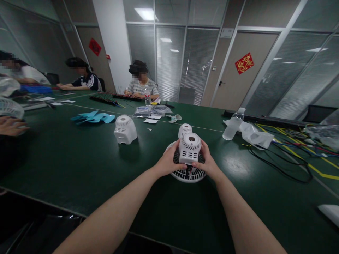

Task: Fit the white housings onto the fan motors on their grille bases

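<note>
Between my two hands is a white fan motor cover (189,146) with vent slots and a round hole in its top. My left hand (169,160) grips its left side and my right hand (208,163) its right, thumbs at the lower front edge. Directly below lies a round white fan grille (191,176) on the green table, with small dark and red parts showing under the cover. Whether the cover touches the grille assembly I cannot tell. Just behind stands another white vented housing (184,129), partly hidden. A similar white cover (125,130) stands apart to the left.
Blue fan blades (93,117) and a grey blade (174,118) lie farther back on the table (106,176). A water bottle (233,124), plastic bag (255,134) and black cables (280,173) are at right. Another person's hand (12,126) is at far left; several people sit across.
</note>
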Action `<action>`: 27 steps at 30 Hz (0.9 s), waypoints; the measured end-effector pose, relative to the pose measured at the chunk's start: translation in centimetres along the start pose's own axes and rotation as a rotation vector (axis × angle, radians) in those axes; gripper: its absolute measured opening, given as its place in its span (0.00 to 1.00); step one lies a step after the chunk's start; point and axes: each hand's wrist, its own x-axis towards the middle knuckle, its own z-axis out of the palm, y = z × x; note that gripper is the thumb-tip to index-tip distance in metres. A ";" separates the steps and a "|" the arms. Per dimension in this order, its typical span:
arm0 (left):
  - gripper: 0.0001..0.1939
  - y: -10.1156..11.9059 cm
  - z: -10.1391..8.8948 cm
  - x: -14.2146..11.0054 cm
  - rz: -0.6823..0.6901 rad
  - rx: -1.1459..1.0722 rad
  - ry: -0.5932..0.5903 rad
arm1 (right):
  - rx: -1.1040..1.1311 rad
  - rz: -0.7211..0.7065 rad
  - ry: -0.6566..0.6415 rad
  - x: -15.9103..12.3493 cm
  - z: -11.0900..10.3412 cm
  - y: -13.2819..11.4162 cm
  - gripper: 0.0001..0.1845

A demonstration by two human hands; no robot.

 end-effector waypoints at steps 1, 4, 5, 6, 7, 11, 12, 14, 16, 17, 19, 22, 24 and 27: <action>0.59 0.0 0.0 0.0 -0.001 0.004 -0.003 | 0.003 0.004 -0.002 0.0 0.0 0.0 0.59; 0.57 0.0 0.0 0.1 0.004 0.011 -0.018 | 0.010 0.013 -0.011 0.0 -0.1 0.2 0.58; 0.56 0.0 -0.1 0.1 0.012 0.008 -0.019 | 0.010 0.016 -0.014 0.0 -0.2 0.3 0.58; 0.56 0.0 -0.1 0.1 0.024 0.003 -0.018 | 0.008 0.022 -0.016 0.1 -0.2 0.4 0.58; 0.55 0.0 -0.1 0.2 0.036 -0.003 -0.012 | 0.006 0.030 -0.016 0.1 -0.3 0.5 0.59; 0.53 0.2 -0.2 0.2 0.037 -0.013 0.000 | 0.004 0.062 -0.013 0.3 -0.5 0.9 0.58; 0.52 0.2 -0.2 0.2 0.033 -0.012 -0.003 | 0.007 0.069 -0.011 0.3 -0.6 0.9 0.57; 0.52 0.3 -0.3 0.2 0.032 -0.013 -0.003 | 0.012 0.082 -0.011 0.3 -0.7 0.8 0.56; 0.52 0.4 -0.3 0.2 0.035 -0.012 -0.001 | 0.012 0.089 -0.018 0.2 -0.8 0.8 0.55; 0.52 0.4 -0.3 0.2 0.034 -0.007 -0.001 | 0.009 0.088 -0.024 0.2 -0.9 0.8 0.55; 0.52 0.5 -0.3 0.1 0.031 0.006 -0.003 | -0.002 0.080 -0.040 0.2 -0.9 0.8 0.55; 0.51 0.6 -0.4 0.1 0.031 0.011 0.002 | -0.022 0.060 -0.057 0.2 -0.8 0.8 0.57; 0.52 0.6 -0.4 0.1 0.040 -0.001 0.004 | -0.036 0.055 -0.046 0.2 -0.5 0.6 0.60; 0.55 0.3 -0.3 0.3 0.062 -0.018 -0.007 | -0.050 0.064 -0.020 0.2 -0.2 0.3 0.64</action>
